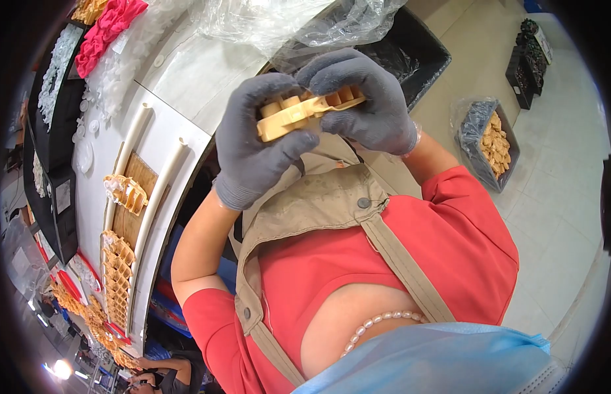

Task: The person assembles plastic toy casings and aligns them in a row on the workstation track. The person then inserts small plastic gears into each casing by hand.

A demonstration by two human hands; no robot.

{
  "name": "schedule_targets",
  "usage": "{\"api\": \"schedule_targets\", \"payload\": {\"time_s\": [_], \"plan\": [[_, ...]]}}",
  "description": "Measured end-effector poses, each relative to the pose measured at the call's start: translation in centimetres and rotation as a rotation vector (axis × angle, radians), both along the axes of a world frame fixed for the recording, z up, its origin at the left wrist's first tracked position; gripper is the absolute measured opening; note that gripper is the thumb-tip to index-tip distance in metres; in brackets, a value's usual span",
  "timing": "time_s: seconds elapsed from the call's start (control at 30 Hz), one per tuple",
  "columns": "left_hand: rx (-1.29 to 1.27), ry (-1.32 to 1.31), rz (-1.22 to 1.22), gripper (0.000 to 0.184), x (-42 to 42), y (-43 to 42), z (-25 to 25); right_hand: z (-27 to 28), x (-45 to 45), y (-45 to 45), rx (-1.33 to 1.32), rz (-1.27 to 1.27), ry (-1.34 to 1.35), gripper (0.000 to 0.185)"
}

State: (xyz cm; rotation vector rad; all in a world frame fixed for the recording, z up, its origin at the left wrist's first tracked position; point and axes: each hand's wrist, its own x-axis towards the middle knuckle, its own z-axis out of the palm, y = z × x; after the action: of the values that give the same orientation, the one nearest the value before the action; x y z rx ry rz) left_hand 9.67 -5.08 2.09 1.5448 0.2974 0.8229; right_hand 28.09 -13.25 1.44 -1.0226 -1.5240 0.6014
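Note:
A yellow-orange moulded plastic part (284, 123) is held up between both grey-gloved hands, above the apron. My left hand (263, 134) wraps its fingers round the end with round, cup-like shapes. With fingers and thumb, my right hand (364, 102) grips the other end, where several small open compartments show. The gloves hide parts of both ends. Similar yellow-orange parts (126, 194) lie between two white rails on the bench, and a longer row of them (118, 279) lies further along.
A black bin (439, 60) lined with clear plastic stands beyond my right hand. A grey crate (473, 141) on the floor holds yellow-orange pieces. Black trays (56, 148), white pieces and a pink cloth (108, 33) lie along the bench. Another person (171, 374) is at the bench's far end.

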Motion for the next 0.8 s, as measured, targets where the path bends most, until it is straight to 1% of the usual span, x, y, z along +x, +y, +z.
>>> {"api": "schedule_targets", "payload": {"time_s": [0.03, 0.1, 0.13, 0.2, 0.23, 0.27, 0.33, 0.37, 0.4, 0.43, 0.47, 0.5, 0.53, 0.57, 0.6, 0.63, 0.67, 0.73, 0.77, 0.8], "plan": [[0.045, 0.022, -0.03, 0.047, -0.2, 0.5, -0.2, 0.0, 0.0, 0.1, 0.007, -0.007, -0.023, 0.044], [0.142, 0.066, -0.003, 0.045, -0.3, 1.1, -0.7, -0.2, 0.0, 0.2, 0.021, -0.021, -0.066, 0.051], [0.191, 0.09, 0.01, 0.043, -0.4, 1.3, -0.8, -0.2, 0.0, 0.3, -0.014, -0.03, -0.078, 0.053], [0.094, 0.08, 0.031, 0.04, -0.3, 1.1, -0.7, -0.2, 0.1, 0.1, -0.092, -0.055, -0.096, 0.058], [0.039, 0.077, 0.032, 0.039, -0.2, 0.9, -0.8, 0.3, 0.2, -0.3, -0.185, -0.072, -0.203, 0.065], [-0.078, 0.105, 0.03, 0.037, 0.0, 0.5, -0.8, 0.6, 0.4, -0.6, -0.269, -0.095, -0.231, 0.065], [-0.053, 0.225, -0.015, 0.041, 1.0, 0.5, -1.1, 0.4, 1.7, -1.0, -0.448, -0.136, -0.297, 0.065], [0.008, 0.215, -0.02, 0.05, 1.6, 0.8, -1.9, -1.6, 3.5, -1.5, -0.329, -0.144, -0.27, 0.063], [-0.105, 0.17, 0.066, 0.056, 2.0, 0.3, -1.7, -1.8, 5.2, -2.1, -0.615, -0.199, -0.068, 0.059], [-0.053, 0.156, 0.131, 0.057, 1.9, 0.6, -1.1, -3.9, 7.1, -2.5, -0.654, -0.276, 0.237, 0.054], [0.002, 0.145, 0.199, 0.059, 1.1, 1.0, -0.5, -8.0, 10.8, -3.0, -0.669, -0.317, 0.282, 0.051], [-0.072, 0.161, 0.222, 0.055, -0.2, 1.0, 0.2, -12.6, 13.5, -4.1, -0.679, -0.291, 0.594, 0.052], [-0.141, 0.177, 0.247, 0.051, -2.0, 1.0, 1.0, -17.5, 16.0, -5.6, -0.795, -0.379, 0.639, 0.05], [-0.114, 0.176, 0.307, 0.046, -4.3, 1.2, 1.1, -22.4, 18.0, -6.9, -0.907, -0.463, 0.679, 0.049], [-0.087, 0.176, 0.369, 0.041, -6.7, 1.4, 0.6, -26.9, 18.8, -8.3, -0.93, -0.532, 0.676, 0.045], [0.001, 0.165, 0.522, 0.037, -8.4, 1.5, 0.3, -34.0, 20.3, -9.7, -1.08, -0.641, 0.722, 0.042], [0.091, 0.153, 0.674, 0.033, -10.1, 1.5, 0.0, -38.3, 19.3, -10.2, -1.127, -0.768, 0.918, 0.042], [0.273, 0.368, 1.007, 0.029, -14.7, 2.2, -0.5, -42.1, 17.3, -10.2, -1.441, -0.84, 0.975, 0.033], [0.41, 0.479, 1.145, 0.029, -17.6, 2.8, -1.0, -45.2, 16.3, -9.9, -1.286, -0.956, 0.716, 0.043], [0.541, 0.585, 1.29, 0.029, -20.1, 3.3, -1.4, -44.7, 15.9, -9.2, -1.399, -0.908, 0.4, 0.055]]}}
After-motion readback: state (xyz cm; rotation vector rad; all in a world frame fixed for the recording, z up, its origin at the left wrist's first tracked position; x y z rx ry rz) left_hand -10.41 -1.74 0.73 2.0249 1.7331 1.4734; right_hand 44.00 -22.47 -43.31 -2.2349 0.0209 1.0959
